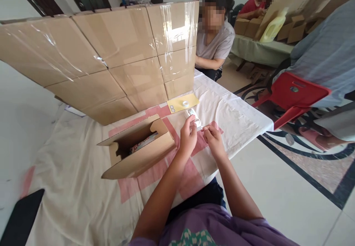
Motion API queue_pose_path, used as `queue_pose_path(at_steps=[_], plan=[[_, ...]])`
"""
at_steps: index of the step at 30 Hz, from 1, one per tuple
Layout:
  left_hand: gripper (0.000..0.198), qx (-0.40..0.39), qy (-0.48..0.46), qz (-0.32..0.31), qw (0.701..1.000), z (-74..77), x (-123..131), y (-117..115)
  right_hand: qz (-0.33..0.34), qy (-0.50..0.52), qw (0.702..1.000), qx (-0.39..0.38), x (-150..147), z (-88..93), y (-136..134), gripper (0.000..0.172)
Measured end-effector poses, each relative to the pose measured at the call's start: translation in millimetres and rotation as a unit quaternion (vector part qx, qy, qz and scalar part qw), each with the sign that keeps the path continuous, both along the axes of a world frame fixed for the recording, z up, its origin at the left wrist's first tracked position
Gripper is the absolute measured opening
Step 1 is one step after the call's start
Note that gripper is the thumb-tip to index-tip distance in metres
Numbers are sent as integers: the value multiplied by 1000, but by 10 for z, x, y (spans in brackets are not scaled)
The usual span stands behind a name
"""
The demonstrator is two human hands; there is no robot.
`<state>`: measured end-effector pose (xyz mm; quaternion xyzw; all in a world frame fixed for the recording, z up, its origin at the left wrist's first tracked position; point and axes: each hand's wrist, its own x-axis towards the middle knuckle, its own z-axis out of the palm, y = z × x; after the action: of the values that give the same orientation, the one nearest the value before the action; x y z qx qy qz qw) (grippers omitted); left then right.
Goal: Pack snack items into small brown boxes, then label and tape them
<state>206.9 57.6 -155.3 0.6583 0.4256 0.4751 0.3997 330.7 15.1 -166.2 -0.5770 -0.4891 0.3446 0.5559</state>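
My left hand (189,137) is closed around a small white box (195,117) with print on it, just above the table. Close by on its right, my right hand (213,139) has its fingers pinched together at the box's near end. Whatever lies between those fingertips is too small to make out. Beyond the box, a yellow card (174,105) lies flat with a white ring (185,104) on top. To the left stands an open cardboard box (149,153), flaps up, with a colourful printed packet (142,143) partly visible inside.
A wall of taped cardboard boxes (133,68) rises along the table's far side. The table has a pale cloth (80,186) with pink patches. A person (217,42) sits beyond the far corner. At right are a red chair (299,90) with someone seated and a yellow jug (273,26).
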Motion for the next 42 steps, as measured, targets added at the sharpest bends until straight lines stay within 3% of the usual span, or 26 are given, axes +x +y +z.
queue_pose_path(at_steps=[4,6,8,10,13,15,18,20,24,27,30,32,39,42], plan=[[34,-37,-58,-54,996,361,-369,-429,69,14,996,47,-223,313,-301,36],[23,-14,-52,-44,998,468,-562,-588,120,9,990,67,-374,444,-417,33],[13,82,-30,5,996,507,-731,-728,171,2,982,79,-520,529,-486,30],[16,207,-8,60,977,501,-885,-874,210,-3,973,91,-633,572,-501,24],[25,313,-9,150,938,504,-1144,-1092,183,-29,976,117,-721,613,-419,17],[19,333,-27,232,914,559,-1356,-1183,143,-67,974,164,-745,660,-305,27],[11,324,-28,361,874,696,-1696,-1159,150,-133,949,242,-799,755,-92,35],[11,282,-6,395,874,767,-1892,-1055,162,-157,942,247,-869,805,52,38],[10,162,34,337,927,715,-2144,-793,163,-192,943,216,-1034,813,323,62],[14,115,69,325,936,555,-2230,-654,198,-256,922,214,-1109,776,476,75],[15,105,68,329,936,445,-2257,-615,233,-309,890,240,-1136,758,532,63],[14,106,51,317,941,443,-2252,-642,221,-333,882,248,-1140,754,514,52],[8,176,19,337,925,780,-2187,-793,205,-377,874,229,-1155,681,405,33],[9,101,0,283,954,941,-2201,-709,201,-372,880,219,-1175,642,405,33]])
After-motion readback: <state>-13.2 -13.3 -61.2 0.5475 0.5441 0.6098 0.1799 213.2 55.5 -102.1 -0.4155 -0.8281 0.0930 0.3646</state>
